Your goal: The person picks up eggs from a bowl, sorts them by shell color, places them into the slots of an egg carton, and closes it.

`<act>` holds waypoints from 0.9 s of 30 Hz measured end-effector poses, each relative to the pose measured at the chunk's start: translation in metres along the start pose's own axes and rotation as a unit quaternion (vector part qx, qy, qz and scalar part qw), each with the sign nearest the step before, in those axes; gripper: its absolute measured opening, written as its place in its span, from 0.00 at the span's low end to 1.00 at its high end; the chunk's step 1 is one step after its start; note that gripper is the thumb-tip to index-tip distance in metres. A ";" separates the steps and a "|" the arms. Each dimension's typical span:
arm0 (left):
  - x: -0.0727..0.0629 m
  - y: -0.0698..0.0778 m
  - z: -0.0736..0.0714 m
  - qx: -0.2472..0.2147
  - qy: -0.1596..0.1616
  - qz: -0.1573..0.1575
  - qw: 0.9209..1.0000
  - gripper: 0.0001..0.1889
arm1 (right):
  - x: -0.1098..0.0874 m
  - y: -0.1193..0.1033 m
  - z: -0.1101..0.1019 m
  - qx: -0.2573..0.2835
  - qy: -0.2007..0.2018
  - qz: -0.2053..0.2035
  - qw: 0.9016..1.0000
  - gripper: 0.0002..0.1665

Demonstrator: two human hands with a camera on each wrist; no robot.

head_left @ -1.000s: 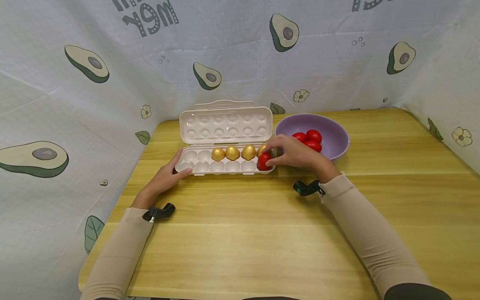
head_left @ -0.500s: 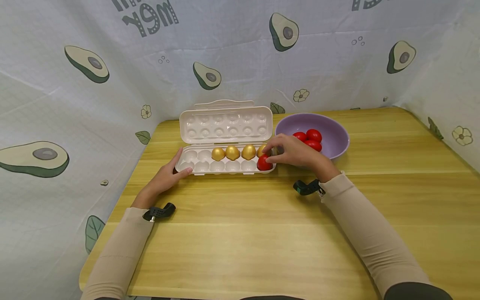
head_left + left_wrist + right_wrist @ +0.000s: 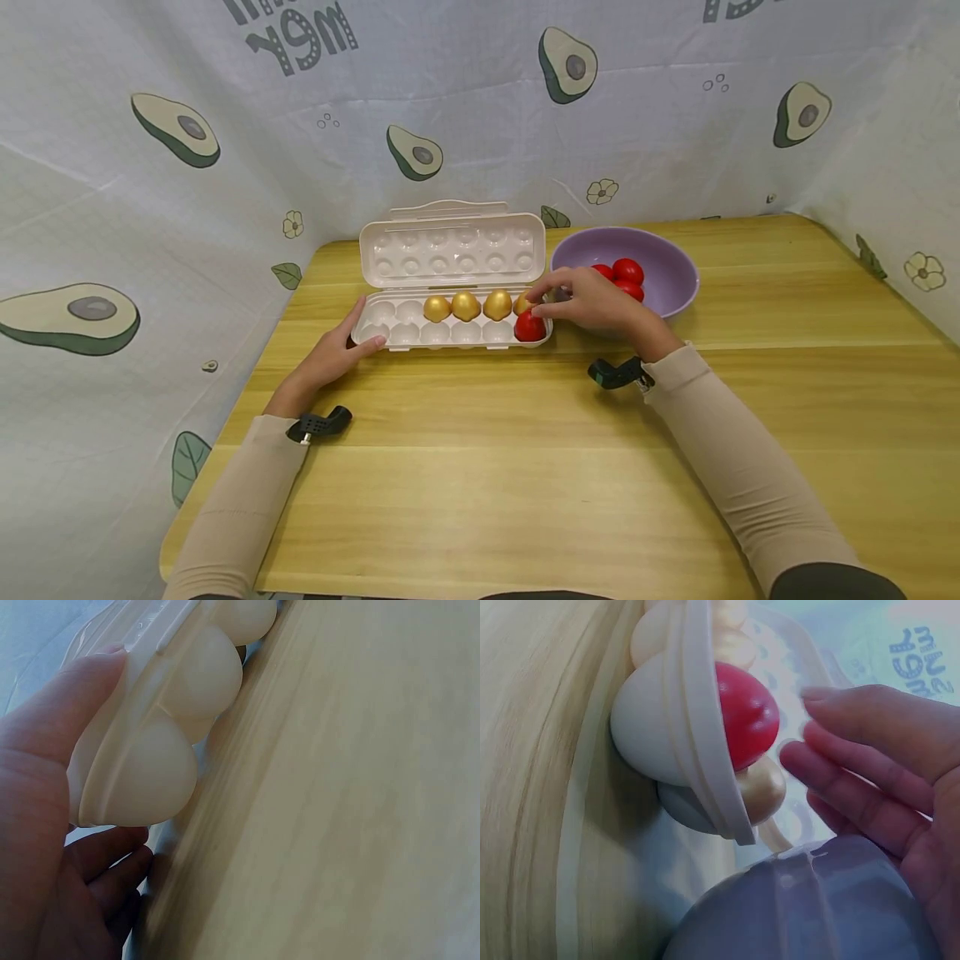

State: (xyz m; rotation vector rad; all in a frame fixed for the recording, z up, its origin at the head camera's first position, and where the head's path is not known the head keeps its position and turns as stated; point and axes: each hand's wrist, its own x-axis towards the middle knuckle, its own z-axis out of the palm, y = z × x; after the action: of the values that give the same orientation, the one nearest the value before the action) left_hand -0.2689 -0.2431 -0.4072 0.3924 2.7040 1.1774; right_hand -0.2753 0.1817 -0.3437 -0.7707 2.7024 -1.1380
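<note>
An egg carton lies with its lid raised at the back. Several gold eggs fill part of its back row. One red egg sits in the front-right cup. My left hand holds the carton's left end, its thumb over the rim and the other fingers around the end. Just above the red egg is my right hand; in the right wrist view its fingers are spread apart from the egg and hold nothing.
A purple bowl stands right of the carton, close to my right hand, with several red eggs in it. The wooden table reaches toward me. A cloth with printed avocados hangs behind and at the sides.
The right thumb and fingers have let go of the red egg and lifted slightly off it. That egg has settled into the front-right cup. My left hand stays where it was.
</note>
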 end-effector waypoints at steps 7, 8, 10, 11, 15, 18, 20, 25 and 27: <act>0.000 -0.001 0.000 0.002 0.000 0.001 1.000 0.49 | -0.004 -0.003 -0.004 0.026 0.034 0.055 0.998 0.17; 0.001 -0.001 0.001 0.001 0.001 0.000 1.000 0.49 | -0.004 -0.003 -0.005 0.032 0.042 0.058 0.997 0.18; 0.001 -0.001 0.001 0.001 0.001 -0.002 1.000 0.49 | -0.005 -0.003 -0.008 0.051 0.057 0.058 0.995 0.18; 0.001 -0.002 0.001 0.001 0.002 -0.002 1.000 0.49 | -0.005 -0.002 -0.010 0.060 0.064 0.053 0.995 0.18; 0.001 -0.001 0.000 0.005 0.002 -0.005 1.000 0.49 | -0.003 0.003 -0.017 0.069 0.088 0.027 0.993 0.18; 0.001 -0.001 0.000 0.006 0.002 -0.006 1.000 0.49 | -0.004 0.005 -0.023 0.052 0.098 0.028 0.993 0.19; 0.001 -0.001 0.000 0.006 0.001 -0.006 1.000 0.49 | -0.005 0.005 -0.028 0.046 0.102 0.039 0.993 0.19; 0.001 -0.002 0.000 0.008 -0.001 -0.005 1.000 0.48 | -0.011 0.007 -0.041 0.036 0.102 0.079 0.991 0.23; 0.001 -0.002 0.000 0.007 -0.001 -0.004 1.000 0.48 | -0.014 0.008 -0.045 0.035 0.104 0.088 0.990 0.24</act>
State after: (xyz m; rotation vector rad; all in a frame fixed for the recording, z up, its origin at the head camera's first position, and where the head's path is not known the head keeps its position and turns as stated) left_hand -0.2705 -0.2440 -0.4083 0.3839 2.7115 1.1560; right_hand -0.2796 0.2222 -0.3181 -0.4141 2.8102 -1.3279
